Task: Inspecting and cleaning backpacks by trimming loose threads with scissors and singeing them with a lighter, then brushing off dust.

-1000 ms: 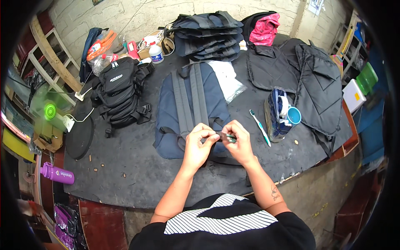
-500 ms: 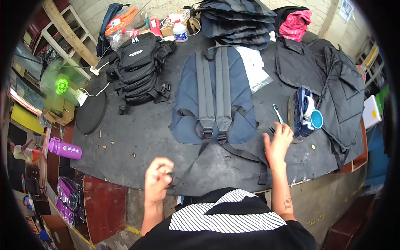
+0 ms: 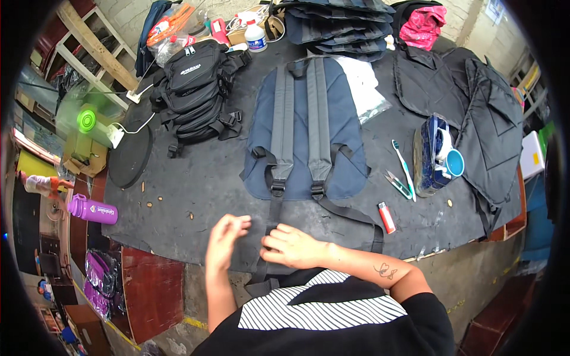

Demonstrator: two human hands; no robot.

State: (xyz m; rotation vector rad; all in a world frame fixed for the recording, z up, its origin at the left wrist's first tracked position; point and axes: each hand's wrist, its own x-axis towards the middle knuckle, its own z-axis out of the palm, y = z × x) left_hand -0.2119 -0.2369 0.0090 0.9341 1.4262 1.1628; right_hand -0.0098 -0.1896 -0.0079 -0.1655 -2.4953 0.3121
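Note:
A navy backpack [image 3: 347, 136] lies on the table with its grey shoulder straps [image 3: 282, 124] facing up. From the left strap's buckle [image 3: 277, 188], a black webbing strap [image 3: 273, 210] runs down towards me, its lower part trailing over the table edge by my shirt. My right hand [image 3: 291, 246] is closed over this webbing, fingers curled. Just left of it, my left hand [image 3: 222, 243] is raised with fingers apart, slightly blurred, holding nothing visible. A second webbing strap [image 3: 350, 212] curves right from the other buckle.
Right of the backpack lie a red lighter [image 3: 386, 218], thread snips [image 3: 398, 185] and a toothbrush [image 3: 404, 169], beside a blue container [image 3: 428, 157] with a cup. A black bag [image 3: 199, 95] sits left, dark panels [image 3: 493, 136] right, stacked navy pieces [image 3: 338, 29] behind. A purple bottle [image 3: 93, 209] stands left.
My right hand has moved from beside the snips and lighter, across to the left strap's webbing. My left hand has let go of the webbing's end. Lighter and snips are now uncovered.

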